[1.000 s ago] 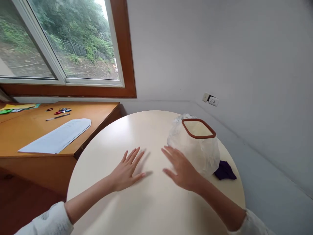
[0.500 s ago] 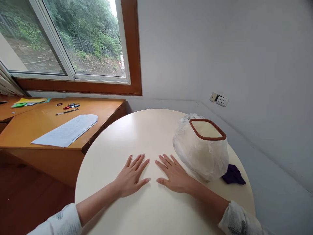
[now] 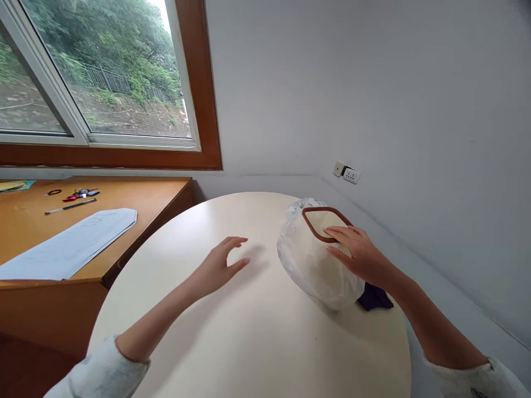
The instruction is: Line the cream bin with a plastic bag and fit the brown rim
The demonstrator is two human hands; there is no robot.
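Observation:
A small trash bin [image 3: 317,271] stands on the right part of the round table, lined with a thin white plastic bag that bulges over its sides. A brown ring [image 3: 307,222] rims its opening. My right hand [image 3: 359,254] is at the near right of this rim, its fingers stretched over the opening and the thumb apart, outside the ring. Whether it presses on the rim I cannot tell. My left hand [image 3: 218,268] hovers above the table left of the bin, fingers curved and apart from the thumb, holding nothing. Dark purple cloth [image 3: 375,298] lies beside the bin, under my right forearm.
The round cream table [image 3: 249,342] stands close to the wall. Left of it is a wooden desk [image 3: 161,199] with papers [image 3: 78,243], a pen [image 3: 70,207] and keys [image 3: 83,193]. A wall socket [image 3: 351,176] sits behind the bin, and a window [image 3: 120,72] is at upper left.
Both hands have lifted off the tabletop. My right hand has moved right and forward to the bin's rim; my left hand has risen and turned on its side. The view has shifted right.

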